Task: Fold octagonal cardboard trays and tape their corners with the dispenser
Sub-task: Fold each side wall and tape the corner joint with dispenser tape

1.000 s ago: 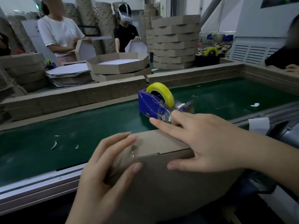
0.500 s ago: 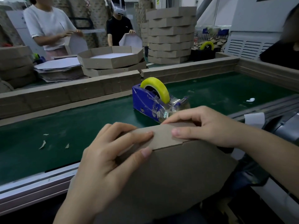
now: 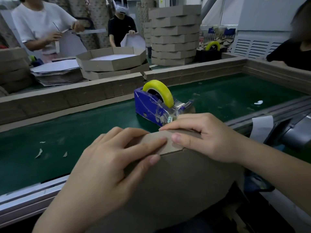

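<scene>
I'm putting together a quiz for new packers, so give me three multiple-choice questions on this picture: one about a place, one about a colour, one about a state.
1. Where does the dispenser stand?
A) on the green belt
B) on a tray stack
C) on the floor

2. What colour is its tape roll?
A) red
B) yellow
C) white

3. What is the left hand doing?
A) hanging idle
B) pressing on the tray
C) holding scissors

Answers:
1 A: it sits on the belt just beyond the tray.
2 B: the roll is bright yellow.
3 B: its fingers lie across the tray's top.
</scene>
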Tool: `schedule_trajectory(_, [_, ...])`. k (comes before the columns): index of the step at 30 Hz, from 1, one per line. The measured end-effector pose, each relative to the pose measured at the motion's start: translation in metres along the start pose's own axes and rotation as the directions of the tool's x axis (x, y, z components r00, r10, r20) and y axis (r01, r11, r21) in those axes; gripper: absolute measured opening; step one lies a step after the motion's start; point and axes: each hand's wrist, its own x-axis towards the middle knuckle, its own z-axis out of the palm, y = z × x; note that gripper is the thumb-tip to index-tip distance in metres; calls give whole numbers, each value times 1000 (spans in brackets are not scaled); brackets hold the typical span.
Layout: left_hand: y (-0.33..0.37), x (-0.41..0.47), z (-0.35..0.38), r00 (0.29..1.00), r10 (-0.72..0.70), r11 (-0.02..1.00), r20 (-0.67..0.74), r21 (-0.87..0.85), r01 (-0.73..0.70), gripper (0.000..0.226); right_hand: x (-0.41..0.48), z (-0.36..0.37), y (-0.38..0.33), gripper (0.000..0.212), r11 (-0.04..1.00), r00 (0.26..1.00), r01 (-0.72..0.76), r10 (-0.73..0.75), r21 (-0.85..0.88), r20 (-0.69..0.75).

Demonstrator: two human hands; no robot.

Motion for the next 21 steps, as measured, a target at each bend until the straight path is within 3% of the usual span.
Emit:
schedule_trajectory(3, [2, 2, 2, 1000, 9, 1000, 14, 15, -9, 38, -1, -1, 4, 42, 999, 1000, 28, -28, -23, -5])
schedule_trajectory(8, [2, 2, 6, 1000, -8, 1000, -7, 7, 8, 37, 0, -1, 12, 38, 994, 1000, 19, -20, 108, 7])
schedule_trajectory(14, [3, 5, 6, 1000, -7, 990, 10, 138, 5, 38, 3, 2, 18, 38, 996, 996, 85, -84, 27, -12])
schedule_trajectory(21, [-1, 6, 14, 1000, -16, 995, -16, 97, 18, 37, 10, -3, 27, 36, 986, 997, 64, -69, 153, 25])
